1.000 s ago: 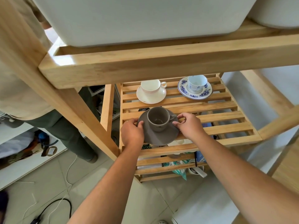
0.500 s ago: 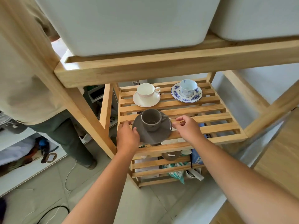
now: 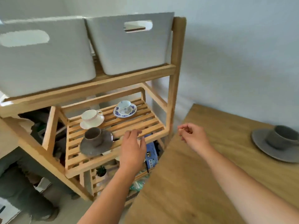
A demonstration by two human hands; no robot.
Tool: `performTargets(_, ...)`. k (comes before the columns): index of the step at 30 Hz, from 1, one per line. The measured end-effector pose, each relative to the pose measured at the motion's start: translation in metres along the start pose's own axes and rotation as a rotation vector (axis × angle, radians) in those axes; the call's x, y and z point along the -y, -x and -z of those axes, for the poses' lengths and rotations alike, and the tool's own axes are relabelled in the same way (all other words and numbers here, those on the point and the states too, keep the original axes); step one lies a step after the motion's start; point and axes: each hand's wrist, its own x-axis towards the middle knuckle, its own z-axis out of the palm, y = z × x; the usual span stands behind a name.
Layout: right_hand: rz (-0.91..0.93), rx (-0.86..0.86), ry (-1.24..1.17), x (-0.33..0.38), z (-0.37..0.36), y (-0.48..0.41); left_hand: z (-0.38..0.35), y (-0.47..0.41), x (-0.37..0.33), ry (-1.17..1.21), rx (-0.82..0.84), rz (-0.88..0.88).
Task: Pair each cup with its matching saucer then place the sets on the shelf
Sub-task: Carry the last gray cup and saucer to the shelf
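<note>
While my left hand point(image 3: 133, 147) hovers palm-down, fingers loosely spread and empty, beside the brown cup point(image 3: 93, 136) on its saucer point(image 3: 90, 149), my right hand point(image 3: 192, 136) hangs half-curled, holding nothing.

Both my hands were empty and just hanging out in front of me.

My left hand point(image 3: 133, 148) was stretched forward on a bare forearm, back of the hand up, fingers point(image 3: 135, 132) loosely curled and a bit blurry, gripping nothing. My right hand point(image 3: 192, 136) sat off to the side and well apart from the left, about the same height, wrist bent slightly, fingers point(image 3: 183, 127) curled in with the thumb tucked near the fingertips, kinda like a loose pinch but with nothing in it that I could make out. Both forearms came in from the bottom edge, no sleeves.
</note>
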Motion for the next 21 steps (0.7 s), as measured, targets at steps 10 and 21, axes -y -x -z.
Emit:
performTargets(10,-0.205,-0.363,0.014,-0.099,0.216,0.078,-0.176,0.063,-0.152,0.268,0.630,-0.094)
performTargets(21,-0.500,-0.519,-0.046,-0.195,0.316,0.055,-0.296,0.037,-0.227,0.371,0.865,0.064)
